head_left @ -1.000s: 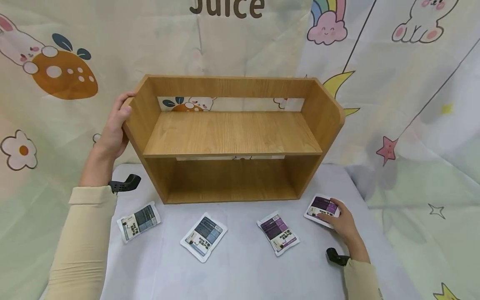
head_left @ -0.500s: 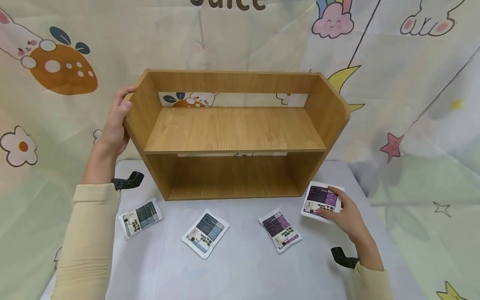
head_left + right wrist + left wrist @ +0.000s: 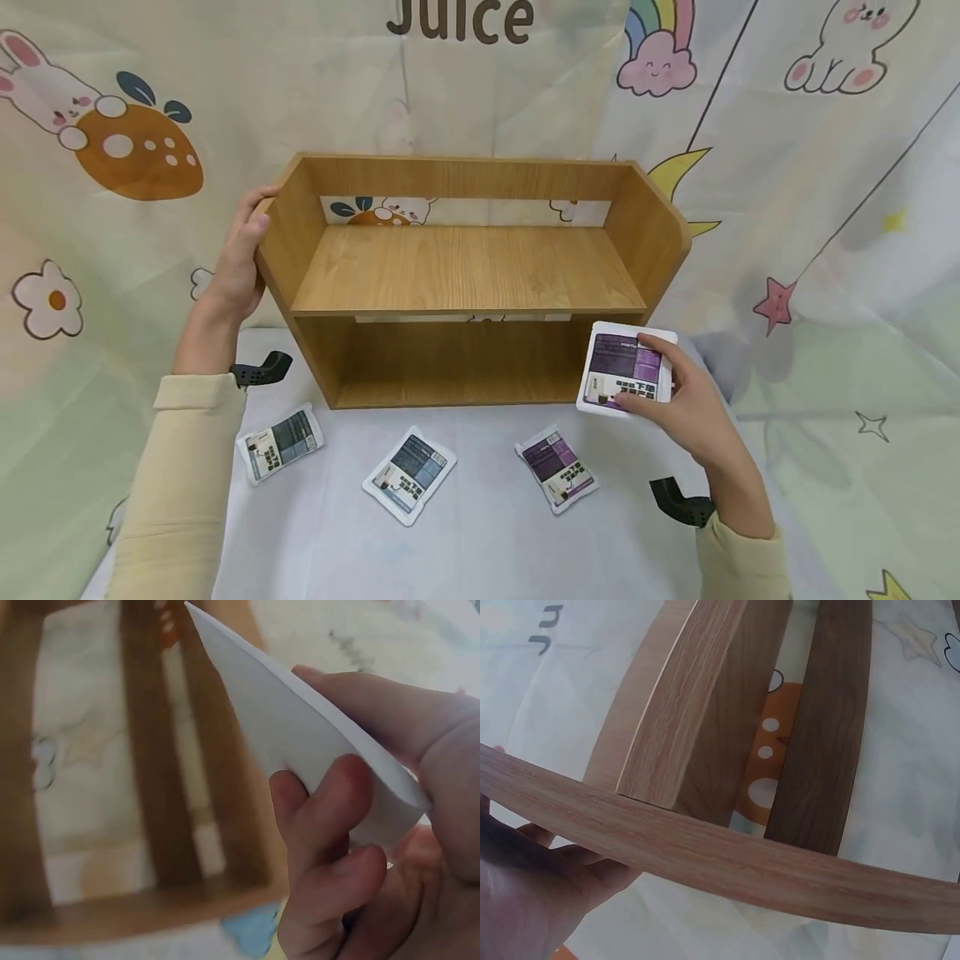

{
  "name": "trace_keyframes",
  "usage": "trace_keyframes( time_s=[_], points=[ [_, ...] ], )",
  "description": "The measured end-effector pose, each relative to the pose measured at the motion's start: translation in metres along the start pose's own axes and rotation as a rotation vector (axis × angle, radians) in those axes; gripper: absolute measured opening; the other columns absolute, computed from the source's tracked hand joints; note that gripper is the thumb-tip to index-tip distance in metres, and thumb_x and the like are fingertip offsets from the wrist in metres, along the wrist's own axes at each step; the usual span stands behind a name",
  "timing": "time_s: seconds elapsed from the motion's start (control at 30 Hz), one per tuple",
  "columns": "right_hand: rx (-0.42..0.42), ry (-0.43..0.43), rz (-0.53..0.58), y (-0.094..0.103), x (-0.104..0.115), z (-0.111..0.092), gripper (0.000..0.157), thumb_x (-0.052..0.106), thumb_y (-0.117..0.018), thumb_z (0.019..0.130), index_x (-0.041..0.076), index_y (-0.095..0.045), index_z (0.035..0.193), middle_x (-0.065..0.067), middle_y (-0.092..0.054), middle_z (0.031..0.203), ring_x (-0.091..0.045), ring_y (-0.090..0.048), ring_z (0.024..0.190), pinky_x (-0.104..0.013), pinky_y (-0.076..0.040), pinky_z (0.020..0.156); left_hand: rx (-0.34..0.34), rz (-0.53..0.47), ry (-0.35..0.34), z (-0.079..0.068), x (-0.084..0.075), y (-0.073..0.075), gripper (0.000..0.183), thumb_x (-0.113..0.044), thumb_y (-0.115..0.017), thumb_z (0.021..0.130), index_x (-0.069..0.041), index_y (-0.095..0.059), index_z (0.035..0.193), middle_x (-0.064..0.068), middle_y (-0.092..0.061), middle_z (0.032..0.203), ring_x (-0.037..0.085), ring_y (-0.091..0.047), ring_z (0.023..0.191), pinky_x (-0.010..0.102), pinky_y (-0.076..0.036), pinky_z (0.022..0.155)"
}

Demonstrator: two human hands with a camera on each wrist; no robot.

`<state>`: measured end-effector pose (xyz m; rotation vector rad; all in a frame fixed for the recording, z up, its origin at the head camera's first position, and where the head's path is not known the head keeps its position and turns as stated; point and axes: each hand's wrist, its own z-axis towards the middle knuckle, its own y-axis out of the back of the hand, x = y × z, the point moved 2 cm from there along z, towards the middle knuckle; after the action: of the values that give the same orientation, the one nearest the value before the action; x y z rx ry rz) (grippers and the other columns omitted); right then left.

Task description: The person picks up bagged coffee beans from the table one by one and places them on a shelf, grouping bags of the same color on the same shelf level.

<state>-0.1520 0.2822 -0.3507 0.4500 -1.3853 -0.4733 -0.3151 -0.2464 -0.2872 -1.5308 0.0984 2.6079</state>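
Observation:
A two-tier wooden shelf [image 3: 468, 267] stands on the white-covered table. My left hand [image 3: 238, 262] holds its left side panel [image 3: 705, 859], with the thumb by the edge in the head view; part of the hand is hidden behind the panel in the left wrist view. My right hand [image 3: 693, 400] pinches a flat white packet [image 3: 628, 369] with a purple label, raised in front of the shelf's lower right corner. In the right wrist view the packet's plain back [image 3: 300, 735] shows, thumb on one face and curled fingers on the other.
On the table [image 3: 480, 558] lie another purple-labelled packet [image 3: 557, 468] and two blue-grey-labelled packets, one in the middle [image 3: 409, 475] and one at the left [image 3: 281, 443]. A printed cloth [image 3: 487, 100] hangs behind the shelf.
My right hand has lifted the purple-labelled packet off the table and moved it up and left toward the shelf. The left hand stays at the shelf's side; the head view shifts slightly.

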Motion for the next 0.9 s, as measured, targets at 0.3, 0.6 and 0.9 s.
trace_keyframes(
  time_s=[0.3, 0.6, 0.9],
  points=[
    [0.048, 0.116, 0.023, -0.013, 0.064, 0.028, 0.086, 0.029, -0.085, 0.076, 0.029, -0.037, 0.148, -0.012, -0.048, 0.130, -0.028, -0.054, 0.105, -0.024, -0.052, 0.074, -0.002, 0.021, -0.008, 0.001, 0.001, 0.002, 0.050, -0.036, -0.044, 0.095, -0.024, -0.037, 0.143, 0.008, -0.028, 0.140, 0.027, -0.028, 0.119, 0.043, -0.023, 0.086],
    [0.089, 0.209, 0.013, -0.031, 0.111, 0.060, 0.085, 0.027, -0.087, 0.074, 0.027, -0.042, 0.146, -0.005, -0.048, 0.130, -0.023, -0.054, 0.103, -0.029, -0.050, 0.078, 0.010, 0.025, -0.001, -0.001, 0.004, -0.003, 0.051, -0.037, -0.043, 0.095, -0.024, -0.036, 0.144, 0.008, -0.028, 0.140, 0.029, -0.028, 0.120, 0.044, -0.024, 0.088],
    [0.137, 0.297, 0.046, -0.055, 0.156, 0.090, 0.084, 0.022, -0.087, 0.074, 0.024, -0.043, 0.145, -0.004, -0.049, 0.131, -0.020, -0.054, 0.103, -0.033, -0.048, 0.083, 0.002, 0.054, 0.015, -0.003, 0.000, 0.001, 0.051, -0.038, -0.043, 0.095, -0.028, -0.035, 0.144, 0.007, -0.028, 0.140, 0.027, -0.028, 0.120, 0.043, -0.024, 0.088]
  ],
)
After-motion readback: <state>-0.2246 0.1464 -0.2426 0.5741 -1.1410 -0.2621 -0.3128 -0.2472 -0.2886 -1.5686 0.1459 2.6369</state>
